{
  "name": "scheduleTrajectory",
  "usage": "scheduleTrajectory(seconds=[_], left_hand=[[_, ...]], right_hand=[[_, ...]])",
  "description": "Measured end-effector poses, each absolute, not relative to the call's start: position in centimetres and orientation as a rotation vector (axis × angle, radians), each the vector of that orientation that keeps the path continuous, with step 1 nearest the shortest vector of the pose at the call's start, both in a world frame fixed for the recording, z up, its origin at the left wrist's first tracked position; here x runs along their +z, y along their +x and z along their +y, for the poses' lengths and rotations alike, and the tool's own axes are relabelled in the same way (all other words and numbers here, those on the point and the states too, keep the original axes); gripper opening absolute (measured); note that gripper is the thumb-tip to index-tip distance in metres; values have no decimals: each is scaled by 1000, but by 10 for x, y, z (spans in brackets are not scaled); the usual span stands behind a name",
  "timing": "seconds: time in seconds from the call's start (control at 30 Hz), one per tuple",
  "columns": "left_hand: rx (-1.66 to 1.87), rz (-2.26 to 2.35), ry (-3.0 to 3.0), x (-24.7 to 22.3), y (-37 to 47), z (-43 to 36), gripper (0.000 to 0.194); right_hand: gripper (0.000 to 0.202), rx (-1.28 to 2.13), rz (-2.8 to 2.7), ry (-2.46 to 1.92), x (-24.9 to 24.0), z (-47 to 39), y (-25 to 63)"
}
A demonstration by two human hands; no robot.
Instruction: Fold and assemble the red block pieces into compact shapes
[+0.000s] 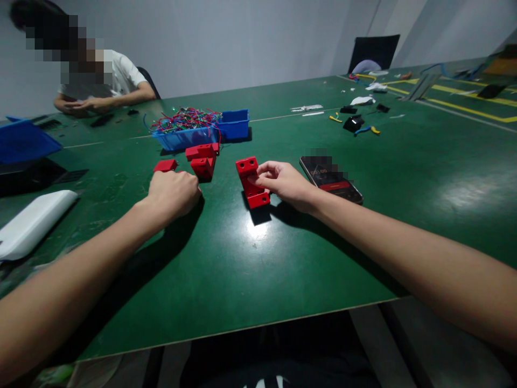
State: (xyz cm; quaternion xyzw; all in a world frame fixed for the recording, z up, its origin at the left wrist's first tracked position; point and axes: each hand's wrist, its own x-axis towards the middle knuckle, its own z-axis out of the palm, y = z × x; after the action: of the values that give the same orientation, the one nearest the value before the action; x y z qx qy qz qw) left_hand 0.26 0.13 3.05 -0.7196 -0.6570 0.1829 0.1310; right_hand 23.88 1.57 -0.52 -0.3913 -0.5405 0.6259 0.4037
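Head view: a green table (250, 275) fills most of the frame, giving both bare hands one flat surface to work over. At upper left, a person (129, 81) sits across it, forearms resting near its far edge. A smooth white object (38, 221) lies at the left edge, apart from the hands. Left of upper centre, a blue bin (186, 141) stands beside a smaller blue bin (236, 129); its raised sides seem to keep a tangle of wires (189, 119) gathered, though some spill over the rim.

The left hand (173, 193), left of centre, is curled knuckles-up at a small red piece (165, 165); its fingertips are hidden, so whether it grips that piece cannot be told. The right hand (291, 186) pinches the red bracket (252, 186) at frame centre between thumb and fingers, by its recessed middle, which leaves the holed ends uncovered and probably easy to see. Right of that hand, a phone (341, 186) lies face up, its screen readable from the seat. Two red blocks (203, 168) sit close together between the left hand and the bins, likely within short reach.
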Motion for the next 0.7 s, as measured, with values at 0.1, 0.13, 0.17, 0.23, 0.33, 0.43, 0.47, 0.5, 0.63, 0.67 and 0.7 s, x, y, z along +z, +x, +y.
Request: scheduleTrajectory(seconds=[0.1, 0.13, 0.17, 0.23, 0.33, 0.43, 0.47, 0.5, 0.63, 0.67, 0.7], left_hand=[[569, -1854, -2094, 31, 11, -9, 43], [565, -1839, -2102, 32, 13, -12, 42], [561, -1824, -2111, 32, 15, -15, 43], [581, -1803, -2126, 33, 19, -19, 44], [655, -1784, -2140, 36, 24, -26, 48], [709, -1736, -2175, 38, 29, -34, 52], [715, -1722, -2185, 38, 30, -37, 53], [715, -1712, -2191, 38, 32, -40, 54], [689, -1658, -2242, 39, 38, -50, 56], [681, -1640, -2258, 39, 40, -53, 57], [671, -1622, -2275, 39, 42, -55, 58]], right_hand=[[23, 1586, -1354, -990, -5, 16, 238], [23, 1588, -1350, -992, -5, 16, 238], [23, 1590, -1348, -993, -4, 16, 238], [23, 1592, -1349, -996, -4, 16, 237], [23, 1591, -1349, -998, -4, 16, 236], [24, 1583, -1354, -995, -4, 16, 235], [25, 1579, -1358, -992, -4, 16, 235], [25, 1578, -1363, -988, -4, 16, 236], [25, 1581, -1364, -982, -3, 15, 237], [25, 1581, -1359, -983, -3, 15, 237], [25, 1580, -1354, -982, -3, 15, 237]])
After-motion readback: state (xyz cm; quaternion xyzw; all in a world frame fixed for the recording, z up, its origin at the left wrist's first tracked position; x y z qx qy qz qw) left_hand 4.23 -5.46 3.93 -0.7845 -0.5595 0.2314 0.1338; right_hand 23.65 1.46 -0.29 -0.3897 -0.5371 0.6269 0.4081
